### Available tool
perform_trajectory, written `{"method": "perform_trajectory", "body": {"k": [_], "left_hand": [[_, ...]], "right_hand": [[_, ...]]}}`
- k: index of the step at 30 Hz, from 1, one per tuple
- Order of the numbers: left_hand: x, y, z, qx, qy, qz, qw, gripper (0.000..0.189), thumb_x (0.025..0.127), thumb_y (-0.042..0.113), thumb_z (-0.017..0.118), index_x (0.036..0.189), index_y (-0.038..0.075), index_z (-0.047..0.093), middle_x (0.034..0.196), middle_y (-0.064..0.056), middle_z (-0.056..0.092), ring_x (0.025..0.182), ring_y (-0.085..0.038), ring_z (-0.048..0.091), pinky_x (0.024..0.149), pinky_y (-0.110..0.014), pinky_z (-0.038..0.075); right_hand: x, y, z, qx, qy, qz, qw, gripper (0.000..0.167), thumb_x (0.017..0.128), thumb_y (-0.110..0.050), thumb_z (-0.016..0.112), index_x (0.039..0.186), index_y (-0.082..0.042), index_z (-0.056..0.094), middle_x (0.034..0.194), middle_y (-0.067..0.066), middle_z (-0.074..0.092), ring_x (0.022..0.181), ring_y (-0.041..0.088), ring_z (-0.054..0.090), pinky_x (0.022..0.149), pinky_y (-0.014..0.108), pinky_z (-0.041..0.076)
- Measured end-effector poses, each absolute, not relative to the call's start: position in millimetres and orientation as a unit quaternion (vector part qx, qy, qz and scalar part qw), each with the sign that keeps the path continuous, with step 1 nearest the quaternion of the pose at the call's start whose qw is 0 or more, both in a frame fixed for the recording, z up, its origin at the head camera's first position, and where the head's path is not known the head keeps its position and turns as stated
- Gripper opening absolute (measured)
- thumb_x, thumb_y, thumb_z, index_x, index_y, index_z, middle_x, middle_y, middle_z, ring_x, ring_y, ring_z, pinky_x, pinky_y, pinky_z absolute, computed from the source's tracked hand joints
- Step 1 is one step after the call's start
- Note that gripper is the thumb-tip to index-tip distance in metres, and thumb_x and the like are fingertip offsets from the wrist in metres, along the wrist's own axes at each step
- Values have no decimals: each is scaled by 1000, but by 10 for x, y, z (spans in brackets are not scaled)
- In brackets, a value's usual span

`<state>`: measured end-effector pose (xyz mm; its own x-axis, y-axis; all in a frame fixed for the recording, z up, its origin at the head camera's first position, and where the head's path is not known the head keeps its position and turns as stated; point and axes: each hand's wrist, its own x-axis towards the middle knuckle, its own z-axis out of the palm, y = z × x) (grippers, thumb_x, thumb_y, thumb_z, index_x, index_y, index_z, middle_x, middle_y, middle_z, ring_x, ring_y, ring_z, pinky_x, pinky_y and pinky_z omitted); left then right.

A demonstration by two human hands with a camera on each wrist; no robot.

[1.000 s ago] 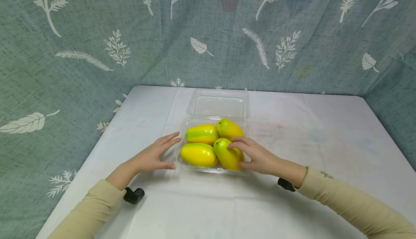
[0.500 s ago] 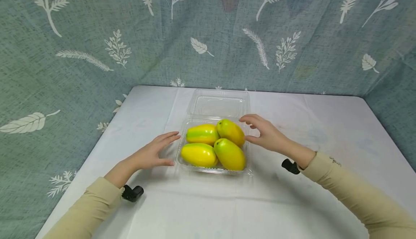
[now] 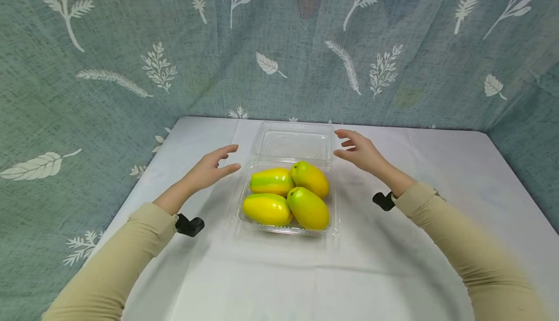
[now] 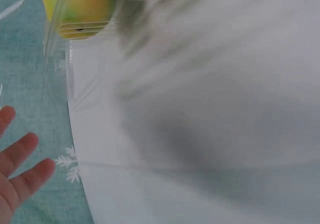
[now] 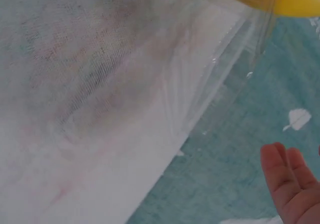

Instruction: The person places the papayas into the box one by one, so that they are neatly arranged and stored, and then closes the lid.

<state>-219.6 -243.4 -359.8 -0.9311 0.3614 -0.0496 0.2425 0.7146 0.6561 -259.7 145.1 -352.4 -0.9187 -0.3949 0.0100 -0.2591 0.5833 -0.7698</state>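
Several glossy yellow-green mangoes (image 3: 267, 209) lie side by side in a clear plastic clamshell container (image 3: 334, 214). Its hinged lid (image 3: 293, 144) is folded back flat behind the base. My left hand (image 3: 208, 168) hovers to the left of the container near the hinge, thumb and fingers apart, holding nothing. On the other side, my right hand (image 3: 359, 152) is beside the lid's right edge, its fingers loosely bent and nothing in them. In the left wrist view, spread fingertips (image 4: 22, 151) show apart from the container wall; the right wrist view shows fingers (image 5: 280, 174) away from the plastic.
A white cloth covers the table (image 3: 279, 282). Behind it and at the sides hangs a blue-green curtain (image 3: 297, 83) with white leaf prints. A black wrist camera (image 3: 189, 225) sits under the left wrist, another (image 3: 384, 201) under the right.
My right hand has left the front right mango and moved back beside the lid. My left hand has shifted back from the container's left side toward the lid. The mangoes have stayed in place.
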Motion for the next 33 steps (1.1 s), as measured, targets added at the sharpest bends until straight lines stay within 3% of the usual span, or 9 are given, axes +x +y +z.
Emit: {"method": "perform_trajectory", "body": {"k": [6,14,17,26,33], "left_hand": [[-2518,-2349,-3594,104,914,366,141,63,94,35,50,145,8,25,143,-18,34,126,-39,37,99,-51,36],[-2748,-2257,-3661,89,867,405,278,70,95,45,40,148,9,11,153,-14,9,138,-36,11,105,-57,23],[-2780,-2246,-3672,93,856,402,310,71,95,48,37,148,10,8,153,-14,7,138,-36,11,105,-56,24],[-2833,-2259,-3736,68,839,441,311,66,97,45,36,146,4,19,149,-16,24,130,-35,35,102,-48,35],[-2881,-2216,-3761,41,833,477,276,57,99,35,35,143,0,24,141,-19,37,125,-34,42,100,-45,38]], "right_hand": [[-2811,1423,-3694,-101,873,-459,132,62,90,-21,58,144,-11,27,143,18,32,124,34,41,97,48,40],[-2928,1331,-3922,-29,838,-510,193,66,93,-23,53,146,-4,18,144,21,30,122,37,42,99,44,39],[-2927,1296,-3955,-5,824,-525,212,67,93,-21,52,145,0,15,141,22,34,120,36,44,98,41,41],[-2906,1227,-3999,56,818,-523,233,65,94,-21,51,145,0,16,139,20,39,115,31,51,96,36,43],[-2917,1232,-4033,56,816,-526,234,63,95,-22,50,145,-1,18,139,20,39,115,31,51,97,36,43]]}}
